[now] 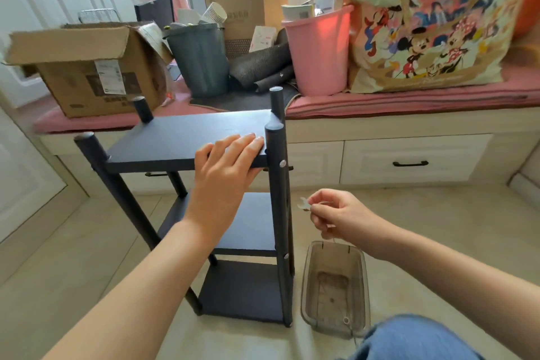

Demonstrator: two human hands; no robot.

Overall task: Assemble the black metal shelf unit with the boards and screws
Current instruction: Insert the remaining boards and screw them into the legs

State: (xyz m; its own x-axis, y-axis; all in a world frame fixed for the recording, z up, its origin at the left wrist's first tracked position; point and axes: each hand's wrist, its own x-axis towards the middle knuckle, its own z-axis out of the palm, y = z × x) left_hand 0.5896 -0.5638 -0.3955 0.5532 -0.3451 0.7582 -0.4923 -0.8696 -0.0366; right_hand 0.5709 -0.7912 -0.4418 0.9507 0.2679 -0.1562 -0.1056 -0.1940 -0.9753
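I see the shelf unit point(204, 199) standing upright on the floor in the centre of the frame, its three dark boards already seated between the four black posts. The top board point(181, 137) sits level, the middle board point(251, 222) and the bottom board point(242, 289) below it. On the near right post point(277, 199) I can make out one silver screw head point(282, 163) at the top board's height and another point(286, 256) lower down, so that corner looks fastened.

My left hand point(225, 166) lies flat on the top board's front right edge, fingers straight and spread, steadying it and gripping nothing. My right hand point(336, 216), in the lower right of centre, pinches a small pale part point(304, 204) between thumb and fingers; I cannot tell whether it is a key or a fastener.

Below that hand a clear plastic tub point(334, 286) stands on the floor beside the unit, with a small ring-like piece in its near corner.

My judgement: the frame is essentially built, and what is left is tightening or fitting remaining screws on the posts I cannot see.
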